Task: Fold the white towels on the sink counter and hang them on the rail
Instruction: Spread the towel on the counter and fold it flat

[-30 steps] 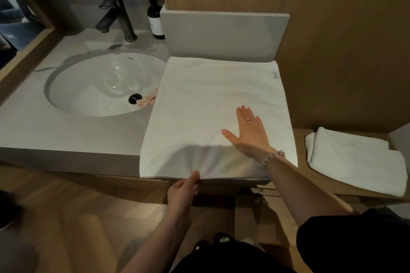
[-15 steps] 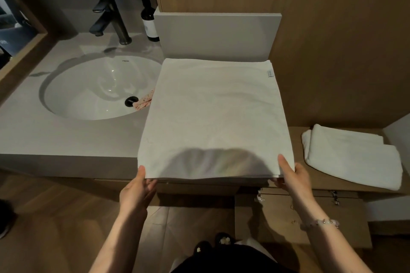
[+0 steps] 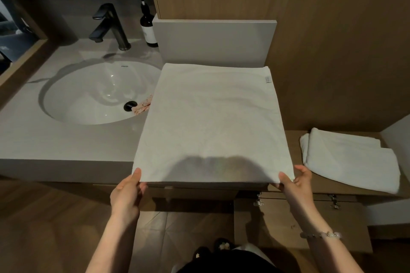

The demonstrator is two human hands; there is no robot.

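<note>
Sink counter [image 3: 66,139]: bearing the work at its right end. White towel [image 3: 210,122]: lying flat, part-folded, near edge overhanging the counter's front edge. Folded towel [image 3: 350,162]: resting on the lower shelf [image 3: 328,182] beyond the right edge. Left hand [image 3: 126,195], right hand [image 3: 295,184]: each pinching a near corner. Judged: another fold is starting, calling for lifting both corners evenly toward the back edge.

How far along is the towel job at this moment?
Done: one folded towel lies on the wooden ledge at right. In hand: a larger towel lies flat on the sink counter, apparently in layers; the left hand and right hand pinch its near corners. Left: its further folds and hanging both towels; no rail is in view.
</note>
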